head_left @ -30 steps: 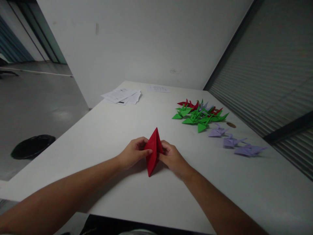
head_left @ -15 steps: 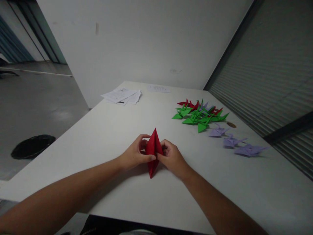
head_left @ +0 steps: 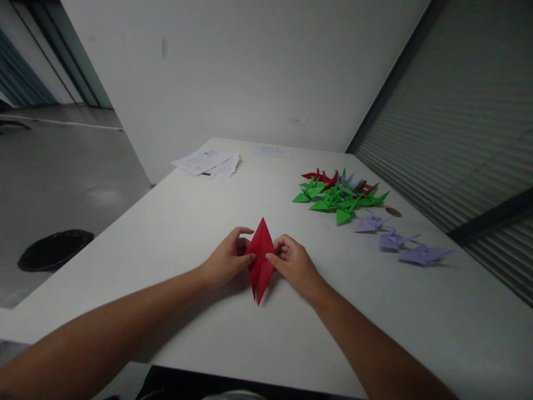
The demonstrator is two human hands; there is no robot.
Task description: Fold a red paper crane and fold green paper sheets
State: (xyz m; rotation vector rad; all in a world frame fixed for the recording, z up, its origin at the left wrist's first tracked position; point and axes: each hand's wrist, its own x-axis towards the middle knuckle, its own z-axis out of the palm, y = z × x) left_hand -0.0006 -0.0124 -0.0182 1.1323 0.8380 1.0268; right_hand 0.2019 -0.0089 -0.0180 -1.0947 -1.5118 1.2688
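Between my hands is a red origami paper [head_left: 262,244] folded into a long diamond, one point away from me and a split pair of points toward me. My left hand [head_left: 231,256] grips its left corner, thumb on the front face and fingers behind. The right corner is pinched by my right hand [head_left: 295,261], its thumb also on the face and its other fingers curled. The paper is held just over the white table [head_left: 175,233]; whether its lower tips touch the surface I cannot tell.
Green paper cranes [head_left: 333,200] and red ones lie heaped at the back right. Several purple paper cranes [head_left: 393,240] sit nearer, beside a brown round disc [head_left: 393,212]. Printed sheets [head_left: 204,163] lie at the back left. A black-lined bin [head_left: 56,250] stands on the floor left.
The red paper has gone from a raised centre fold to a flatter, wider face. Its lower end now shows two points, and my thumbs have moved apart.
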